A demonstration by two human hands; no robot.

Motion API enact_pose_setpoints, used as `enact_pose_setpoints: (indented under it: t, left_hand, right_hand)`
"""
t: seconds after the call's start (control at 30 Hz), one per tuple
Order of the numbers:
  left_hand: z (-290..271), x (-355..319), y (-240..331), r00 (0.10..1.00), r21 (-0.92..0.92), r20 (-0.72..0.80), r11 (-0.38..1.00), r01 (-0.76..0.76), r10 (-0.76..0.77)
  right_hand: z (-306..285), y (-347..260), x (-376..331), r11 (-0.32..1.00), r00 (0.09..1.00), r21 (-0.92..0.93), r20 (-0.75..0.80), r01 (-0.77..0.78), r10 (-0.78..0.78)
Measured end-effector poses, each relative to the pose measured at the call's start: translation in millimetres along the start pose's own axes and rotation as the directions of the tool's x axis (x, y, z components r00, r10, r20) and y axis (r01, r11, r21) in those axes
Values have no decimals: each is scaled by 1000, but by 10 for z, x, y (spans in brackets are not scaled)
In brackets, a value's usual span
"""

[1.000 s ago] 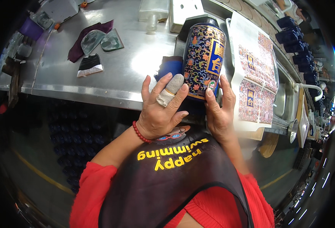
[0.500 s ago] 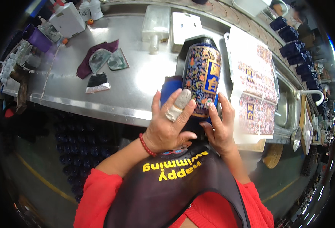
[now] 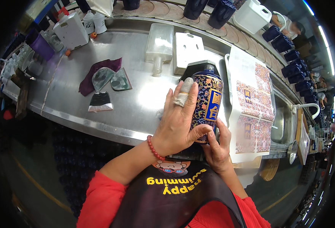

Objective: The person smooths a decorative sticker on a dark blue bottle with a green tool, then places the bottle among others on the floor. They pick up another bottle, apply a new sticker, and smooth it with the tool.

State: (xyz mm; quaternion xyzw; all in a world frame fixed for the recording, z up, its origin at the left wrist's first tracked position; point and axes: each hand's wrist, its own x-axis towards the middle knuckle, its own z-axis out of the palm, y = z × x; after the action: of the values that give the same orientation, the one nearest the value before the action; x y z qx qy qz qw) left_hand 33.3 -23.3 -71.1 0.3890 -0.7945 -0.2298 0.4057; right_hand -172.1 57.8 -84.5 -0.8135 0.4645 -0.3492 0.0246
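Observation:
A dark blue bottle (image 3: 204,97) with a colourful floral pattern and a gold-framed blue panel lies tilted before me, neck pointing away. It rests at a black angular holder (image 3: 193,68), partly hidden behind it. My left hand (image 3: 178,117) lies flat along the bottle's left side with fingers stretched and thumb across its lower part. One of its fingers wears a grey cover tied with a band. Around the base, at the lower right, my right hand (image 3: 217,150) has its fingers curled on the bottle. The underside of the grip is hidden.
Left on the metal table (image 3: 74,110) lie a purple cloth (image 3: 86,84) and several flat scraper pieces (image 3: 101,102). A clear bottle (image 3: 159,43) and a white block (image 3: 188,51) stand behind. Patterned transfer sheets (image 3: 251,98) lie right, beside a sink (image 3: 280,125). Blue bottles (image 3: 221,14) line the far ledge.
My left hand has slid up along the bottle's left side and flattened against it. My right hand has shifted down toward the base. A blue patch beside the left hand no longer shows.

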Motion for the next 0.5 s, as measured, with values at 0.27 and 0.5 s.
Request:
enact_pose_setpoints:
  t: [0.27, 0.5]
  left_hand:
    - [-8, 192, -71, 997, -223, -1, 972, 79, -81]
    - [28, 352, -159, 999, -134, -28, 990, -39, 36]
  right_hand:
    - [-14, -28, 12, 998, 998, 14, -11, -68, 69]
    - [-30, -17, 20, 999, 999, 11, -10, -42, 42]
